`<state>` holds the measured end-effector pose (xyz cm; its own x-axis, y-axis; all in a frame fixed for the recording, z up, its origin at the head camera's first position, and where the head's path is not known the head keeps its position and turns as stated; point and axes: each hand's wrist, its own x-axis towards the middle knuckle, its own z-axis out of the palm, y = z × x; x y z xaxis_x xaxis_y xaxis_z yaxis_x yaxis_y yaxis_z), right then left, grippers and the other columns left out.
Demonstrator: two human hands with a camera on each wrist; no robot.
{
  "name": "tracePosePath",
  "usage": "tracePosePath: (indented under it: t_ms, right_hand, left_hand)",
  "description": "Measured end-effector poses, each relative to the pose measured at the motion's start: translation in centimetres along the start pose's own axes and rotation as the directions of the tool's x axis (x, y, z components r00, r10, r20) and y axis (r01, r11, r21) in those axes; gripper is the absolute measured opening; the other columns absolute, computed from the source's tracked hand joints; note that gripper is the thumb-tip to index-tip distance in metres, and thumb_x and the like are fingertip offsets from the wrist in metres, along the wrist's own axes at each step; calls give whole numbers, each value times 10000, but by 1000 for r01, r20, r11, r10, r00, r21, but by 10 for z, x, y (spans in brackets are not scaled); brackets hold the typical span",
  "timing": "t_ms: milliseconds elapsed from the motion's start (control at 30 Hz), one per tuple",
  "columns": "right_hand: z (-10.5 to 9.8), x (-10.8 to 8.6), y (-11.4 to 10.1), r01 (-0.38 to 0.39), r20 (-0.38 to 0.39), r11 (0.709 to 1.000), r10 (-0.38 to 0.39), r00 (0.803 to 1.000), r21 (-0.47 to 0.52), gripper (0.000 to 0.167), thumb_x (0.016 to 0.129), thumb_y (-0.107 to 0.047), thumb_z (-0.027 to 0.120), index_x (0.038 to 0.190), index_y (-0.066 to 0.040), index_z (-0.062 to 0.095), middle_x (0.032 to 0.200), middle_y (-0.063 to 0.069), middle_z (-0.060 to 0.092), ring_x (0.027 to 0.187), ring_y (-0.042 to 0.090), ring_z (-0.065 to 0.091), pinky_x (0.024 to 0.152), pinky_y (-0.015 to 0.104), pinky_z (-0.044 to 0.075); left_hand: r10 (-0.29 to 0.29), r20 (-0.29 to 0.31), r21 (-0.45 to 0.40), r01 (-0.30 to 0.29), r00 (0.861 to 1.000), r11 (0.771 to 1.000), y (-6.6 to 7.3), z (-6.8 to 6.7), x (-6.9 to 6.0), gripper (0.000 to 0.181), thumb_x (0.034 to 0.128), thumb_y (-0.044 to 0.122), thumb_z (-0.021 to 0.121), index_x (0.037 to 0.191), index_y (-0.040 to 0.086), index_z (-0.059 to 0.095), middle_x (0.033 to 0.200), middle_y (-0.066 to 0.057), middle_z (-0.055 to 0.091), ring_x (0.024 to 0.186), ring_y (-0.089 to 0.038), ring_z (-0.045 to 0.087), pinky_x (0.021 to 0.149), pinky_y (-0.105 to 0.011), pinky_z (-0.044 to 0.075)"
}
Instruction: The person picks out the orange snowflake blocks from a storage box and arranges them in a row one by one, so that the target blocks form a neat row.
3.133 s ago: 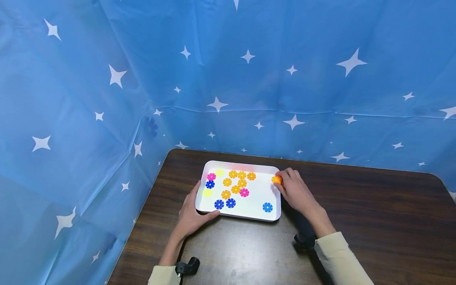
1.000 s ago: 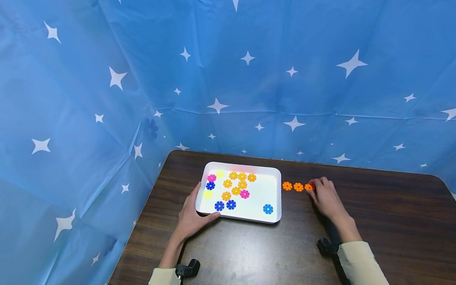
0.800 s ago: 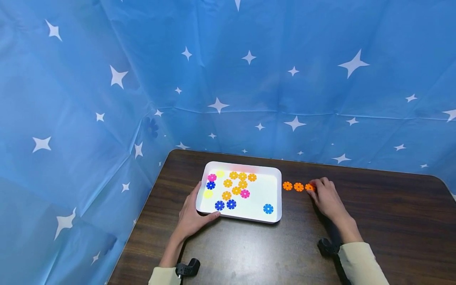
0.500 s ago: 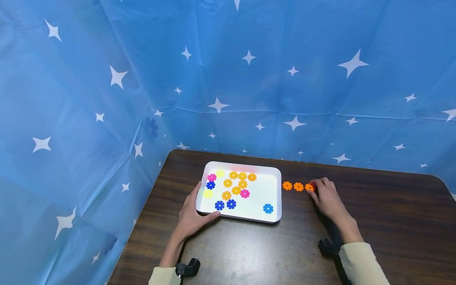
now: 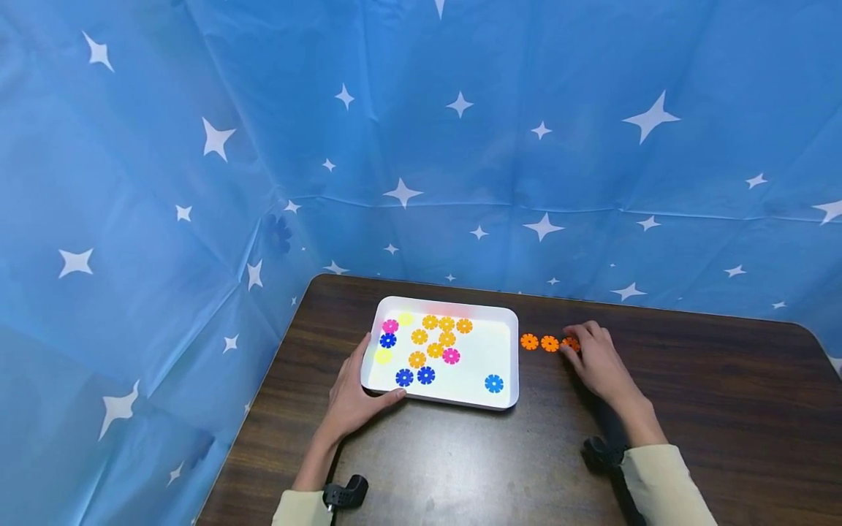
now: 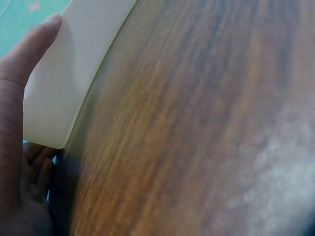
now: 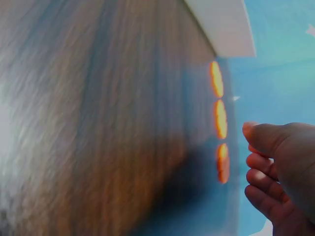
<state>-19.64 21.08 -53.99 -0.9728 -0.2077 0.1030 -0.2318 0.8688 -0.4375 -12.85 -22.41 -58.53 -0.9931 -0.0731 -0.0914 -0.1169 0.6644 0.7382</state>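
Right hand (image 5: pixel 600 365) has lifted, fingers narrowly parted above an orange disc (image 7: pixel 223 164); left hand (image 5: pixel 351 398) grips the tray (image 5: pixel 473 365), likely steadying it

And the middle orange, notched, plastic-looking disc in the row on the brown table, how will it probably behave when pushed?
The middle orange disc would likely slide, not roll, because it lies flat. It is probably light, since the right wrist view shows it thin. It may bump the orange notched discs beside it.
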Motion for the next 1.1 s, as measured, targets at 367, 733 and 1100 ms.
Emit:
tracePosePath:
  t_ms: [367, 733, 1100]
  right_hand:
    - [-3, 9, -24, -4, 22, 1000, 3, 1000, 10, 340, 1020, -179, 626, 1280, 41, 615, 1219, 231, 564, 1087, 365, 489, 940, 538, 517]
    - [2, 15, -43, 13, 38, 1000, -14, 999, 19, 349, 1020, -210, 632, 1291, 9, 621, 1223, 205, 579, 1117, 354, 504, 942, 525, 528]
    - [12, 30, -72, 61, 28, 998, -62, 998, 23, 360, 988, -215, 683, 1281, -11, 635, 1220, 180, 601, 1121, 324, 531, 934, 484, 538]
  left_hand:
    - [11, -9, -3, -11, 1000, 1000, -2, 1, 2, 1198, 679, 697, 826, 1605, 463, 104, 1651, -2, 325, 1436, -277, 375, 1110, -673, 337]
    - [18, -4, 3, -18, 1000, 1000, -2, 1, 1, 1197, 684, 700, 824, 1607, 458, 102, 1652, -9, 326, 1446, -283, 377, 1114, -677, 337]
    - [4, -7, 2, -4, 1000, 1000, 0, 1, 0, 1199, 677, 698, 822, 1610, 442, 114, 1647, -16, 330, 1431, -285, 376, 1115, -677, 345]
